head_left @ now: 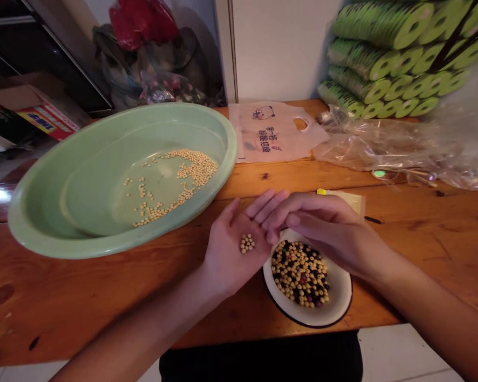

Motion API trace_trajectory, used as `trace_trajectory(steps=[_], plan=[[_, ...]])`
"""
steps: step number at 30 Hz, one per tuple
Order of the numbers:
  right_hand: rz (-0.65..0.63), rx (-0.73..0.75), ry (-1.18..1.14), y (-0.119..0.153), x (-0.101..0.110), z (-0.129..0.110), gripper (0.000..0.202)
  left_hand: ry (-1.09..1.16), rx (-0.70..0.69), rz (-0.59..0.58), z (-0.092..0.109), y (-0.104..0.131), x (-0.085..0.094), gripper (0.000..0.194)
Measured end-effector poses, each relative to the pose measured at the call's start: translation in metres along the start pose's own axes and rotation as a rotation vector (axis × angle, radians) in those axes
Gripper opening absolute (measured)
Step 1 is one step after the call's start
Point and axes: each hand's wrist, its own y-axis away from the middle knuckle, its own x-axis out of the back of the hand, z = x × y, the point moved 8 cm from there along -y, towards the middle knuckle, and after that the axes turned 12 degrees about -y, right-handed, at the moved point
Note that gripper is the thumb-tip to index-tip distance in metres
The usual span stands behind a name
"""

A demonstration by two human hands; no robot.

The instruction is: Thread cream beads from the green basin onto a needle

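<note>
My left hand [241, 239] is palm up with its fingers stretched out, and a small cluster of pale round beads [247, 243] rests in the palm. Against its fingers lies my right hand [318, 223], curled, with thumb and fingertips together. Whatever those fingertips may hold is hidden. Below both hands stands a white dark-rimmed bowl [340, 297] with mixed tan, black and a few reddish beads [300, 273] in it. To the left is a large green basin [91, 246], where many pale beads [197, 167] are scattered over the bottom.
Behind the bowl lies a small packet [348, 200] on the wooden table [135, 281]. Farther back are a printed plastic bag [276, 132], glasses [404, 175], crumpled clear plastic [402, 143] and stacked green rolls [382, 58]. An open carton [40, 106] stands beyond the basin.
</note>
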Motion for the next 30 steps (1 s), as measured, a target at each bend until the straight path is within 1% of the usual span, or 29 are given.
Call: trace_trajectory(steps=[3, 5, 8, 11, 15, 17, 19, 23, 27, 30], plan=[[0.026, 0.046, 0.184, 0.001, -0.001, -0.002, 0.019, 0.095, 0.01, -0.02, -0.001, -0.001, -0.001, 0.046], [0.049, 0.075, 0.362, 0.003, -0.003, -0.003, 0.018, 0.136, 0.021, -0.032, -0.001, -0.002, -0.002, 0.049], [0.001, 0.112, 0.673, 0.006, -0.011, -0.001, 0.008, 0.216, 0.046, -0.059, -0.002, -0.001, -0.004, 0.056], [-0.053, 0.205, 0.87, 0.009, -0.021, -0.003, 0.011, 0.257, 0.02, -0.088, -0.001, 0.002, -0.005, 0.059], [-0.076, 0.323, 0.989, 0.011, -0.029, -0.004, 0.014, 0.193, -0.078, -0.124, 0.002, 0.006, -0.006, 0.052], [-0.09, 0.374, 1.049, 0.011, -0.033, -0.003, 0.016, 0.199, -0.079, -0.144, 0.0, 0.006, -0.006, 0.05], [-0.094, 0.422, 1.108, 0.013, -0.035, -0.002, 0.017, 0.257, -0.043, -0.164, -0.003, 0.004, -0.007, 0.051], [-0.108, 0.438, 1.17, 0.016, -0.037, 0.001, 0.021, 0.358, 0.009, -0.172, -0.005, 0.002, -0.008, 0.055], [-0.133, 0.426, 1.186, 0.017, -0.038, 0.004, 0.027, 0.363, 0.033, -0.134, -0.004, 0.004, -0.008, 0.055], [-0.142, 0.429, 1.192, 0.017, -0.039, 0.004, 0.024, 0.366, 0.045, -0.12, -0.004, 0.005, -0.008, 0.054]])
